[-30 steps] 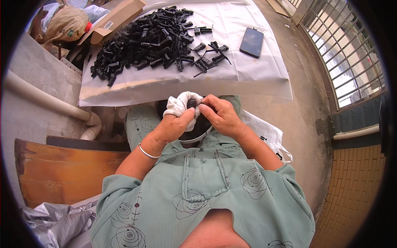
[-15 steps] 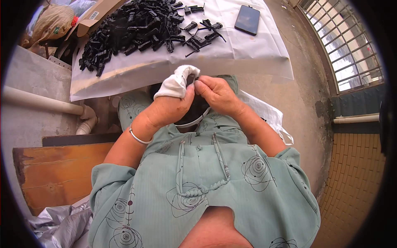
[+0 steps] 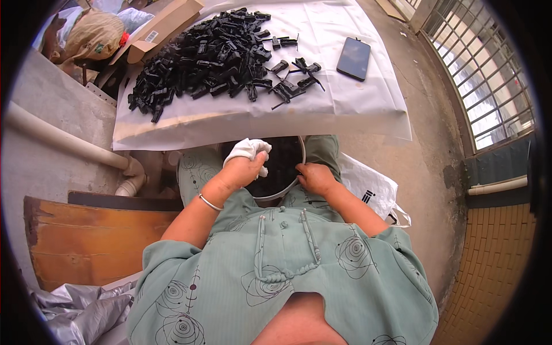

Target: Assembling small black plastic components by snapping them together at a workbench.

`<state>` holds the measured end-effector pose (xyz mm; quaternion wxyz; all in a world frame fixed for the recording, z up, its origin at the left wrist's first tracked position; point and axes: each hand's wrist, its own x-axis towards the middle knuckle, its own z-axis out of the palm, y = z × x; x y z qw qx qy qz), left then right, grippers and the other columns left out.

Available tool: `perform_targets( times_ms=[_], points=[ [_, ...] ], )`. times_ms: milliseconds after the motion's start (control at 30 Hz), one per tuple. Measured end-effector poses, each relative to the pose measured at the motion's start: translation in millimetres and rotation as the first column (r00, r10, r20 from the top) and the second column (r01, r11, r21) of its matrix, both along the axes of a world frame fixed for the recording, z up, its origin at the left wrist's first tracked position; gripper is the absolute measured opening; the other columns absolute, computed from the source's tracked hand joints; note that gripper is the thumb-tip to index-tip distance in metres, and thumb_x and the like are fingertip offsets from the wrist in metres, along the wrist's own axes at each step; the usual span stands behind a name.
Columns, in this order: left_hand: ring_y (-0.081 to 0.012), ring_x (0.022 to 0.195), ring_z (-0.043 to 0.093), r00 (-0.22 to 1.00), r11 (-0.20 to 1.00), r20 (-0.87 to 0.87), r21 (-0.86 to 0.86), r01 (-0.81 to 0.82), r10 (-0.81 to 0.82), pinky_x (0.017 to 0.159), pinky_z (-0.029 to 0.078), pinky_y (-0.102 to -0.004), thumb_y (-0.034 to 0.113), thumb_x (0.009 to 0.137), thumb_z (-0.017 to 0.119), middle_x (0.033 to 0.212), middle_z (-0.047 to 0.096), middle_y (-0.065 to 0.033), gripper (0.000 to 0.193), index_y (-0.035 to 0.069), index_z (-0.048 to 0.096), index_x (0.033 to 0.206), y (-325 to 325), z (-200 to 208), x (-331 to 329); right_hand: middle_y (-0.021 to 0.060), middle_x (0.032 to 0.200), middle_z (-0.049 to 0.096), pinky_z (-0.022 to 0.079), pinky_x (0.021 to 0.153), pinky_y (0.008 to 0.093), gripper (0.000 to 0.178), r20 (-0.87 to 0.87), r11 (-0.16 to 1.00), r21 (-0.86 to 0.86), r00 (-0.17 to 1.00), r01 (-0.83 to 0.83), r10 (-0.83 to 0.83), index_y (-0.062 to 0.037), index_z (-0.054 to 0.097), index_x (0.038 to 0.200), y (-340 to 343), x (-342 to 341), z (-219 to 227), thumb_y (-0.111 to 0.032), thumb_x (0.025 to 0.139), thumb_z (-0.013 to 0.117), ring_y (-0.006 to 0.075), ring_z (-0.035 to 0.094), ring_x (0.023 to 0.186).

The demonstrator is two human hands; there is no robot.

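Observation:
A round black bucket with a pale rim stands between my knees. Over its left side is my left hand, its fingers curled and wrapped in a white cloth, or perhaps a glove, with the thumb bare. Whether anything else is inside that grip is hidden. My right hand sits at the bucket's right rim, fingers bent and pressed together; what they hold, if anything, cannot be made out. On the table beyond lies a big heap of small black plastic parts, with several loose ones to its right.
White sheeting covers the table and hangs over its near edge. A black phone lies on it at the right, an open cardboard box at the back left. A white bag is by my right leg, a wooden board at left.
My hands, which were together at a small dark piece, are now apart. The right has dropped to the bucket's rim; the left is lower, over the bucket. The view has shifted slightly.

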<state>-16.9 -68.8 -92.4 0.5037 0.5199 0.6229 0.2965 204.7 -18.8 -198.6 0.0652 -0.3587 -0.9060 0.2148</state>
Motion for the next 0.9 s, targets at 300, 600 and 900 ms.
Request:
perform_targets(
  times_ms=[300,600,900],
  points=[
    [-0.0057,0.055,0.05,0.68,0.96,0.7,-0.279,-0.017,0.216,0.042,0.037,-0.0201,0.022,0.089,0.056,0.076,0.059,0.0003,0.017,0.007,0.06,0.097,-1,2,6,0.0091,0.074,0.056,0.047,0.056,0.038,0.032,-0.417,0.978,0.195,0.897,-0.072,0.149,-0.0069,0.055,0.106,-8,-27,114,-0.007,0.074,0.059,0.0271,0.058,0.064],
    [-0.0047,0.062,0.051,0.69,1.0,0.723,-0.018,-0.005,0.017,0.048,0.039,-0.0177,0.013,0.087,0.059,0.082,0.058,0.0005,0.019,0.006,0.055,0.104,-7,36,10,-0.0005,0.067,0.04,0.031,0.051,0.021,0.043,-0.723,0.891,-0.352,0.688,-0.286,-0.065,-0.0016,0.049,0.113,-8,-37,137,-0.005,0.071,0.059,0.0067,0.034,0.057],
    [-0.0077,0.06,0.056,0.901,0.958,0.424,0.283,-0.04,-0.088,0.048,0.044,-0.0191,0.002,0.087,0.05,0.089,0.057,-0.0063,0.028,-0.002,0.045,0.114,-19,50,21,-0.0041,0.067,0.047,0.037,0.054,0.0184,0.015,-0.713,0.866,-0.5,0.574,-0.013,-0.402,-0.0029,0.051,0.083,-8,-46,138,-0.013,0.084,0.062,0.0021,0.041,0.061]
  ],
)
